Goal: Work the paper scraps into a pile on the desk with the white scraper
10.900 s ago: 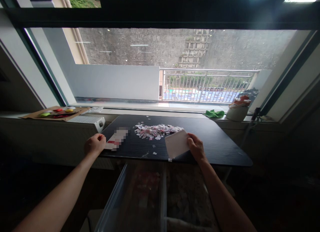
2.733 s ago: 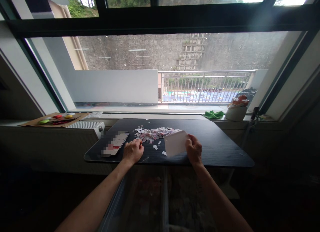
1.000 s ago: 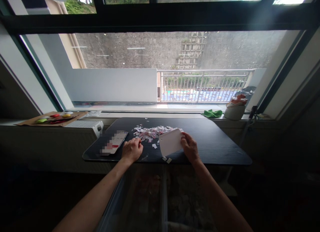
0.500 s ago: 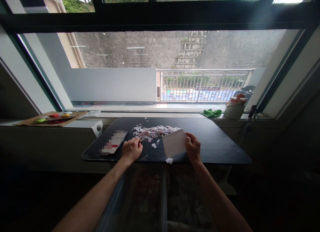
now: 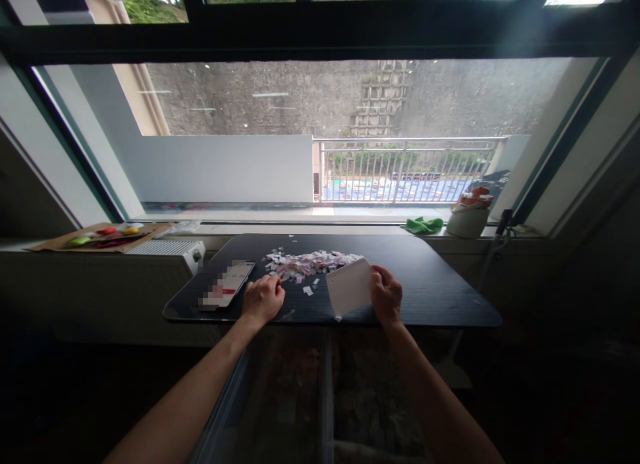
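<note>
My right hand (image 5: 386, 295) grips the right edge of a flat white card (image 5: 350, 288), which has a small hole near its upper left corner. The card is tilted above the near part of the black table, its lower edge close to the table's front edge. By its bottom corner shows a small paper scrap (image 5: 338, 318). Behind the card lies a loose heap of small paper scraps (image 5: 313, 264). My left hand (image 5: 263, 297) rests on the table left of the card with its fingers curled; whatever is inside them is hidden.
A phone (image 5: 231, 284) lies on the black table (image 5: 425, 277) at the left. Below the front edge stands a clear bin (image 5: 327, 397) with dim contents. On the sill are a green cloth (image 5: 424, 225) and a white pot (image 5: 467, 221). A radiator (image 5: 170, 248) stands left.
Less paper shows at the table's front edge under the card; a pale, blurred patch now appears in the bin below. The card has shifted very slightly right. My left hand stays put.
</note>
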Demonstrator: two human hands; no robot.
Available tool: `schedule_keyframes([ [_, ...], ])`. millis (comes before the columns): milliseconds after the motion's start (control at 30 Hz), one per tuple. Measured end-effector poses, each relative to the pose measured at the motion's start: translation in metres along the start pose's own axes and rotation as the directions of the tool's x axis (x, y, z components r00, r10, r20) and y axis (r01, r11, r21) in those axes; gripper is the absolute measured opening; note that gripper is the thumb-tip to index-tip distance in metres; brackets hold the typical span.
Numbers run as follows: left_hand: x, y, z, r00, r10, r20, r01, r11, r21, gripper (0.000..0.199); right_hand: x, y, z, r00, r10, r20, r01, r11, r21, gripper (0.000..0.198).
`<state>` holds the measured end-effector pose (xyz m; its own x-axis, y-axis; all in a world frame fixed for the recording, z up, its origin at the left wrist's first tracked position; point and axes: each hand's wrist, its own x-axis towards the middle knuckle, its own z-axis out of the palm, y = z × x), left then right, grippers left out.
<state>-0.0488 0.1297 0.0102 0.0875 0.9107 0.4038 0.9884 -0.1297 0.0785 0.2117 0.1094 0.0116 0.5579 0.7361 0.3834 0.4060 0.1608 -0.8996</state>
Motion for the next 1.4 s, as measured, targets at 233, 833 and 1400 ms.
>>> schedule_keyframes([
  [233, -0.0001, 0.0009, -0.0018, 1.000, 0.003, 0.003, -0.003, 1.000, -0.002, 0.018, 0.0002, 0.0007, 0.0002, 1.000, 0.002, 0.002, -0.002, 1.000, 0.007, 0.039],
  [833, 0.0008, -0.0002, -0.0007, 1.000, 0.001, 0.006, -0.001, 1.000, -0.001, 0.019, 0.0001, 0.0036, 0.0014, 0.999, -0.036, 0.003, 0.036, 0.999, -0.013, 0.037],
  [1400, 0.0003, 0.0008, -0.0015, 1.000, 0.010, 0.002, -0.010, 1.000, -0.004, 0.019, -0.0006, 0.0028, 0.0007, 0.994, -0.102, -0.033, 0.103, 0.994, 0.037, 0.035],
])
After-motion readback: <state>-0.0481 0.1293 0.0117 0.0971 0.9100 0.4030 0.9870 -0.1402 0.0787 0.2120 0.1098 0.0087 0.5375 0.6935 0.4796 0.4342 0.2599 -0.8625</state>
